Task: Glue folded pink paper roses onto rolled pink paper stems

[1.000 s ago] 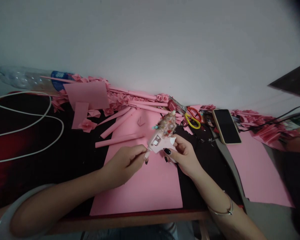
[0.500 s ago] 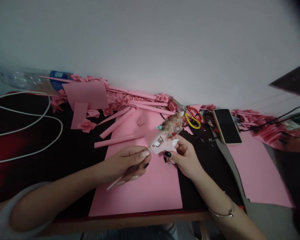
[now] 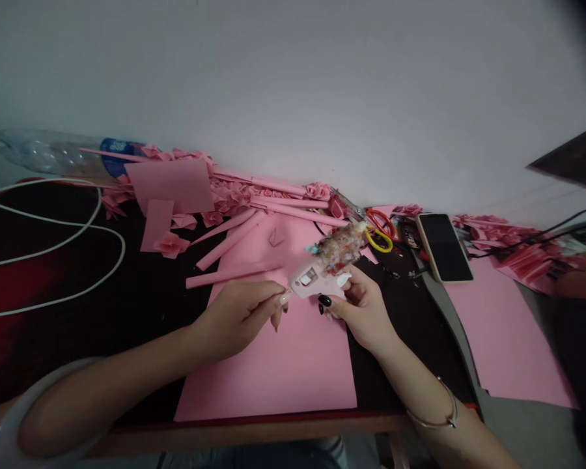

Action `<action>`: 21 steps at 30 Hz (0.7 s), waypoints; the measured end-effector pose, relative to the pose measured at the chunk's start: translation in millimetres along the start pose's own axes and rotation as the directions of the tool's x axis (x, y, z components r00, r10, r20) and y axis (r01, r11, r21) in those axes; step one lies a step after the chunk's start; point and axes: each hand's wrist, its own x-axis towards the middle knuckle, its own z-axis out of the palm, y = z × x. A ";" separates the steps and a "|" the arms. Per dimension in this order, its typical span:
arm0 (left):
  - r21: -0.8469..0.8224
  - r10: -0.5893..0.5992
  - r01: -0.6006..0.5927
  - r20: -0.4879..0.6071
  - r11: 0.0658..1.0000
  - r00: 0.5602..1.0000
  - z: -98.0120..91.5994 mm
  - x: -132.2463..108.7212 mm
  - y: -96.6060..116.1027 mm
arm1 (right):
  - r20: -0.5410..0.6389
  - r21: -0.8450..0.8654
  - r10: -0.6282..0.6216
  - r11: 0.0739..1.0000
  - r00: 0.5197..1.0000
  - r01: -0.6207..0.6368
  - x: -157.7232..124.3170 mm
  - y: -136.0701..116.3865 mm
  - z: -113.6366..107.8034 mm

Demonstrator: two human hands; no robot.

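Observation:
My right hand (image 3: 359,309) is wrapped round a pale pink hot glue gun (image 3: 317,280), its front end crusted with dried glue and coloured bits. The gun's nozzle points up and to the right. At the rear of the gun, my left hand (image 3: 247,312) is closed, thumb and finger pinched on a clear glue stick that the fingers mostly hide. Under both hands lies a large pink paper sheet (image 3: 273,384). Rolled pink paper tubes (image 3: 234,275) rest beyond the left hand.
Folded pink paper flowers (image 3: 170,244) and a plastic bottle (image 3: 53,153) lie along the wall. Scissors (image 3: 379,238) with red and yellow handles are behind the gun. A phone (image 3: 444,247) sits to the right. A white cable (image 3: 122,251) loops at left; another person's arm (image 3: 581,280) shows at right.
My left hand has turned over so its back faces up, and the clear stick that stuck out below it is now out of sight. The glue gun has tilted slightly.

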 end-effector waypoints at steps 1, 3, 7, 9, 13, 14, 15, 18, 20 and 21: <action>-0.161 -0.076 0.086 0.068 0.983 0.995 -0.1 1.4 1.6 | 0.013 0.030 0.010 0.999 1.000 -0.010 0.3 0.6 -0.4; -0.454 -0.204 0.284 0.217 0.844 0.955 -0.5 4.1 4.2 | 0.033 0.072 0.038 0.997 0.999 -0.040 1.1 1.4 -0.8; -0.716 -0.213 0.509 0.467 0.478 0.858 -3.0 7.6 6.4 | 0.070 0.102 0.106 0.988 0.992 -0.113 2.0 2.0 -1.1; -0.718 -0.199 0.534 0.502 0.447 0.841 -3.3 8.1 7.0 | 0.094 0.110 0.109 0.987 0.990 -0.119 2.1 2.6 -1.6; -0.588 -0.333 0.484 0.353 0.648 0.874 1.1 6.2 7.6 | 0.067 0.084 0.077 0.993 0.995 -0.082 2.0 4.0 -2.5; -0.512 -0.362 0.450 0.269 0.732 0.893 2.5 5.1 7.0 | 0.048 0.061 0.070 0.995 0.996 -0.073 1.8 4.0 -2.2; -0.404 -0.361 0.397 0.166 0.824 0.918 3.7 3.9 5.8 | 0.029 0.033 0.066 0.997 0.997 -0.067 1.5 3.8 -1.5; 0.087 -0.129 0.139 -0.111 0.987 0.985 4.9 0.7 -0.3 | -0.012 -0.049 0.042 0.998 0.999 -0.042 -0.1 2.1 1.6; 0.280 0.047 0.005 -0.177 0.960 0.983 3.6 0.0 -3.8 | -0.027 -0.086 0.010 0.996 1.000 -0.012 -1.3 0.6 3.8; 0.302 0.084 -0.025 -0.183 0.953 0.979 2.5 0.2 -4.6 | -0.032 -0.095 -0.007 0.995 0.999 0.004 -2.0 -0.2 4.6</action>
